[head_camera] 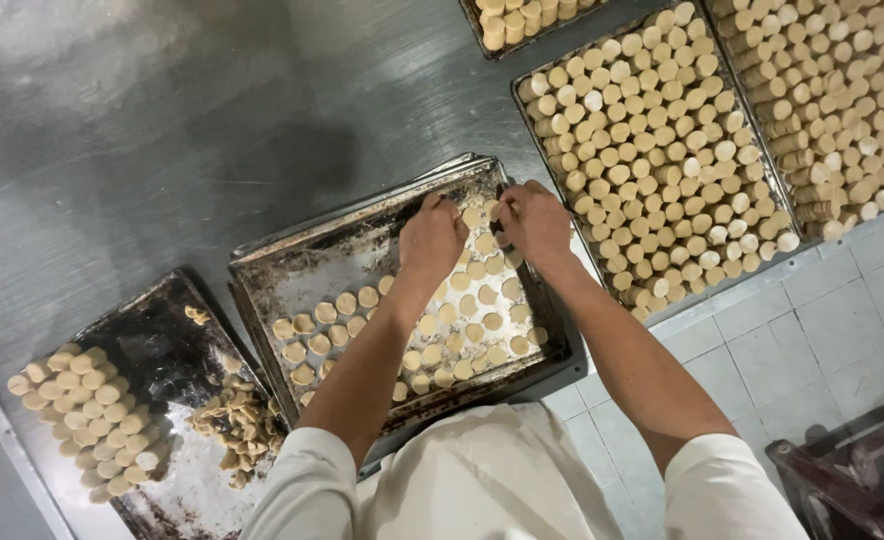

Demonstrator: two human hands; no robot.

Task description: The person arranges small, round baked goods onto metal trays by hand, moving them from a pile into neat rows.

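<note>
Nearest, on the steel bench (162,130), a dark, scorched baking tray (292,275) lies in front of the person, its floor partly covered with flat, pale round dough discs (462,330) laid in loose rows toward its right half; the left part of it is bare, stained metal. Both hands work at the tray's far edge. The left hand (430,240) is bent down over the discs with its fingers drawn narrow, and whether they pinch a disc cannot be told. The right hand (534,222) sits just beside it, fingers curled close over the far-right corner, what they hold hidden.

To the left, another blackened tray (162,330) carries short stacked cylinders of the same pale dough (92,420) and a crumbly heap of scraps (237,420). Farther right, a full tray (652,150) is packed with upright round stacks, another packed tray (832,100) beside it and the end of a third (522,20) at the far edge. Pale floor tiles (822,320) show at near right.
</note>
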